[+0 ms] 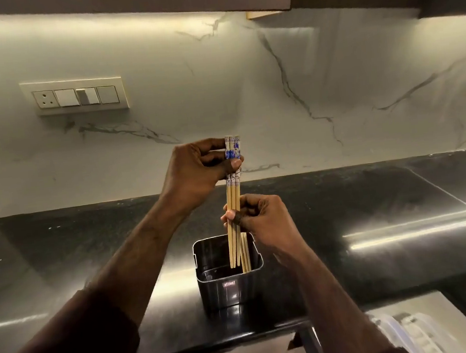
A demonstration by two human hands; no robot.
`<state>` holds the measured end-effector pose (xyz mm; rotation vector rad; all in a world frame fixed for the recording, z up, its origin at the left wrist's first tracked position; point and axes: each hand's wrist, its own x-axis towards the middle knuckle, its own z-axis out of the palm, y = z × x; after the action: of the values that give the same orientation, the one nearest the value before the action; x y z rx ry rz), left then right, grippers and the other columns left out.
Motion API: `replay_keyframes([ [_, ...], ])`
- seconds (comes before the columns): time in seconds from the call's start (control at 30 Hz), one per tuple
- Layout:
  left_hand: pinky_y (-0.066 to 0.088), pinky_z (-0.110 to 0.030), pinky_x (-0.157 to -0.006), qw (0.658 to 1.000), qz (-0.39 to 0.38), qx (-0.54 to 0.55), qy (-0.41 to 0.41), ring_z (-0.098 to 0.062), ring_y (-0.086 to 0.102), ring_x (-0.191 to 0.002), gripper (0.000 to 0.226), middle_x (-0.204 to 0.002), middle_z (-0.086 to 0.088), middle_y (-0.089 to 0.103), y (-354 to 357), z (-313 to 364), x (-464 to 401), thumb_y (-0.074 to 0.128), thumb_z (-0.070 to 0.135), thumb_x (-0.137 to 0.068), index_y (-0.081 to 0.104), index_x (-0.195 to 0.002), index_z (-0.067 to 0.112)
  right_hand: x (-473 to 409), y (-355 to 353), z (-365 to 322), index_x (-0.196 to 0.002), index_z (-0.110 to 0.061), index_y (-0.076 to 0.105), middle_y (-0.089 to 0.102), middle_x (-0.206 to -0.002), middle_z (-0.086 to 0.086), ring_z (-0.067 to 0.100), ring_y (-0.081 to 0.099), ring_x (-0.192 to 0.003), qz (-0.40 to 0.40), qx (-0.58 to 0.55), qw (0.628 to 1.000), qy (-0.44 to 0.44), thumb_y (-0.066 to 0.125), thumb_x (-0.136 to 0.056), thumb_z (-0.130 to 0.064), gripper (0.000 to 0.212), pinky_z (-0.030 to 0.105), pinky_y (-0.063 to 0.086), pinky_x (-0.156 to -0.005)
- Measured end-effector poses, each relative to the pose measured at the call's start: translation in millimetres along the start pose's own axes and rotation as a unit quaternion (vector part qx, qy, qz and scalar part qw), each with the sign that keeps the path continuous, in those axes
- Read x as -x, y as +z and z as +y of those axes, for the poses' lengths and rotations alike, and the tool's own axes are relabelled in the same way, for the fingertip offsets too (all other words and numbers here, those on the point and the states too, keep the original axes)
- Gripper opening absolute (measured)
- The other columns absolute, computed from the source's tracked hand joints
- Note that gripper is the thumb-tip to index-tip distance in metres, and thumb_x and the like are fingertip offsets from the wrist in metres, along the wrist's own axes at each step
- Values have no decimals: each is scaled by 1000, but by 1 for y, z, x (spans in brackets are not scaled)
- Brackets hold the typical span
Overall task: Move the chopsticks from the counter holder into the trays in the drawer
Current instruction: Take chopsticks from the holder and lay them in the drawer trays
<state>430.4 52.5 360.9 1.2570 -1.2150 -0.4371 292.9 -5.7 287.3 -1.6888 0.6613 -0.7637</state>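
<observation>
Chopsticks (both hands) above holder

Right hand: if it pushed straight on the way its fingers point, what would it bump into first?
The right hand points leftward, its fingers pinching the chopsticks mid-shaft. It meets them already; beyond them the left forearm seems next, though depth is unclear.

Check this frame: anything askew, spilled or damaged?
Nothing stands out. Left hand and right hand grip the chopsticks above the upright metal holder on the counter; no spill or damage visible.
</observation>
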Motion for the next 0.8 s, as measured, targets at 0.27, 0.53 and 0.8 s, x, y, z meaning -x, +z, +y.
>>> replay_keyframes([
  [0.27,59,-24,-72,998,-57,33,12,-13,74,-83,27,-91,1,77,30,42,73,77,12,-77,71,-102,17,92,-20,-17,-100,-13,74,77,-88,5,19,74,-86,37,4,999,-4,72,-85,-12,16,44,58,-85],
  [0.53,60,-28,-74,989,-122,86,-9,-16,74,-83,24,-89,-3,77,116,77,133,76,11,-75,71,-97,18,197,-89,-20,-93,-17,75,77,-88,5,18,74,-84,92,69,993,8,72,-84,-12,10,43,59,-84],
  [0.8,59,-26,-72,980,-159,119,0,-16,74,-81,23,-88,-2,77,247,114,169,76,15,-74,71,-96,22,284,-203,-8,-92,-10,75,77,-83,8,22,74,-79,139,76,987,21,72,-85,-12,8,41,60,-78],
])
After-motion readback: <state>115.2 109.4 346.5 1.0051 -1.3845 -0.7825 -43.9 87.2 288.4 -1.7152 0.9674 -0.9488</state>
